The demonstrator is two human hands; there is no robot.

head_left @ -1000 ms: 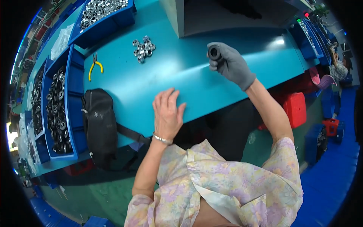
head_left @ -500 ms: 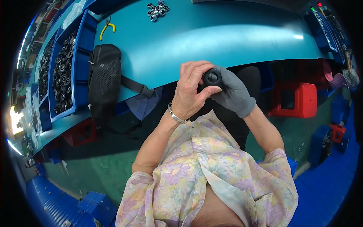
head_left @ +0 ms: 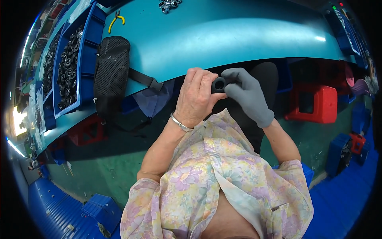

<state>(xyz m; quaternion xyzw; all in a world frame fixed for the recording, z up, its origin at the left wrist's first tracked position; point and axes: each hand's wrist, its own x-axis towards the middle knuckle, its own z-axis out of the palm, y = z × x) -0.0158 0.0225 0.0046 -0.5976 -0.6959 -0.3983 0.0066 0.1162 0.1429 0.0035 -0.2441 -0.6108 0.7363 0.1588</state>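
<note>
Left hand (head_left: 195, 96) pinches a black tube (head_left: 218, 85) end-on, its bore facing the camera.

- This is a workshop.
- A blue bin (head_left: 88, 51) of black round parts (head_left: 68, 71) lines the worktop's (head_left: 223, 44) left edge.
- Yellow-handled pliers (head_left: 117, 16) lie near the bin, back from the near edge.
- A red stool (head_left: 328, 103) stands on green floor (head_left: 119, 163).

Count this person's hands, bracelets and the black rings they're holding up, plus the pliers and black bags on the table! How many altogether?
Hands: 2, the bare left hand and the gloved right hand
Silver bracelet: 1
Black ring: 1 that I can see
Yellow-handled pliers: 1
Black bag: 1
Total: 6
</note>
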